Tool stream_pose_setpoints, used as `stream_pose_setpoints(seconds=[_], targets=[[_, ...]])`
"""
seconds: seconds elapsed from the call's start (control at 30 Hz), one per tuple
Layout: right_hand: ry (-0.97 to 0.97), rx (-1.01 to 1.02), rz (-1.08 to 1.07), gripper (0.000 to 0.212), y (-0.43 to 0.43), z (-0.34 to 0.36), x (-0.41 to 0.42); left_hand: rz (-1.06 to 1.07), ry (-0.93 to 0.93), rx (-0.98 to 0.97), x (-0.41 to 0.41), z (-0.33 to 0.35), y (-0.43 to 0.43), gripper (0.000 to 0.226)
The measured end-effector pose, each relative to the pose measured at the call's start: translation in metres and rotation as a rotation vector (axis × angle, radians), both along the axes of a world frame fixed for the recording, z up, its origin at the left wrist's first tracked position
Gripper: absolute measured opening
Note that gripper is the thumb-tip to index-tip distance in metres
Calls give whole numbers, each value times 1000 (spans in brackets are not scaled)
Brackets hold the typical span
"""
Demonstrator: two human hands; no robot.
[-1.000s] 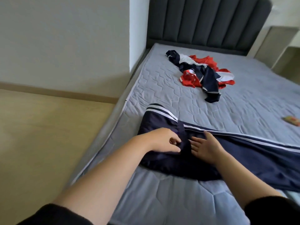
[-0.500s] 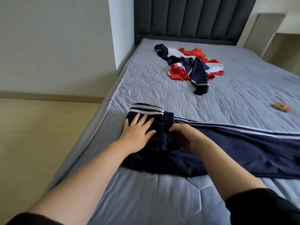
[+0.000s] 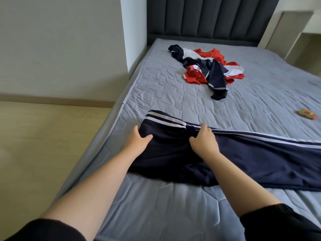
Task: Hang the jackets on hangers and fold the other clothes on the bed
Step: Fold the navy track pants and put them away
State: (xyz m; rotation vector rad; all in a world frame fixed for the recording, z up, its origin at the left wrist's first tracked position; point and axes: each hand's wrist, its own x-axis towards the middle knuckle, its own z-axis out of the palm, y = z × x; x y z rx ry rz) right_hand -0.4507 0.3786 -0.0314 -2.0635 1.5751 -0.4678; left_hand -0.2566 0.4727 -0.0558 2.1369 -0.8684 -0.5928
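My left hand point(image 3: 137, 142) and right hand point(image 3: 204, 142), fingers point(image 3: 203, 127) curled, pinch the waist of one pair of navy trousers point(image 3: 251, 162) on the bed point(image 3: 173, 101). One red-and-navy heap point(image 3: 215, 72) lies beyond.

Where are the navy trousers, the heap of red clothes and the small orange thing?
navy trousers point(image 3: 251, 162): head view, dark leg fabric.
heap of red clothes point(image 3: 194, 77): head view, red front garment.
small orange thing point(image 3: 306, 114): head view, its middle.
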Motion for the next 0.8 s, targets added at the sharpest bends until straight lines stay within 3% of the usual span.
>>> stream_pose_setpoints(seconds=[0.13, 0.2, 0.33, 0.5, 0.67, 0.8], targets=[[-63, 162, 105, 68, 2, -15, 1, 74, 413, -44, 5, 1, 3, 70], [-124, 176, 45, 68, 2, -18, 1, 84, 478, -58, 4, -2, 5, 57], [-160, 80, -12, 61, 10, -13, 11, 153, 434, -153, 3, 8, 7, 32], [-310, -23, -111, 52, 27, 5, 32, 167, 183, -211, 36, 45, 16, 18], [-314, -128, 192, 54, 76, 1, 73, 255, 98, -157, 93, 59, 56, 19], [-170, 134, 345, 51, 104, -19, 108, 195, 150, -90, 104, 56, 70, 18]])
